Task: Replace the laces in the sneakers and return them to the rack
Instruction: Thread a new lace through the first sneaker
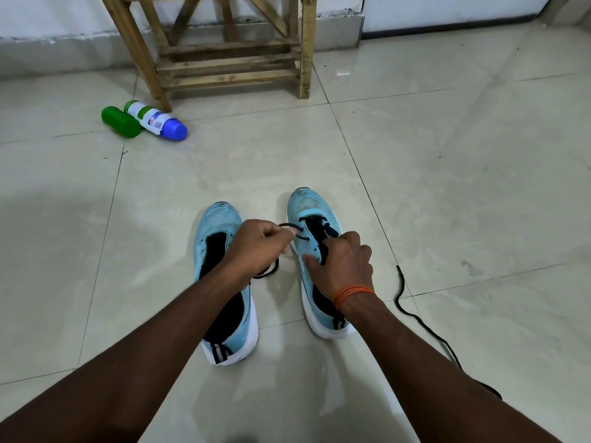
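Note:
Two light blue sneakers with white soles stand side by side on the tiled floor, toes pointing away from me. The left sneaker (220, 225) has bare eyelets. The right sneaker (307, 206) has a black lace (302, 237) threaded through its front eyelets. My left hand (259, 247) pinches a loop of that lace beside the right sneaker's inner side. My right hand (343, 266), an orange thread at its wrist, rests on the right sneaker's throat with fingers curled on the lacing. A second black lace (399, 289) lies loose on the floor to the right.
A wooden rack (230, 63) with slatted shelves stands against the far wall. A green bottle (120, 121) and a white bottle with a blue cap (156, 121) lie on the floor by the rack's left leg. Bare tiles surround the sneakers.

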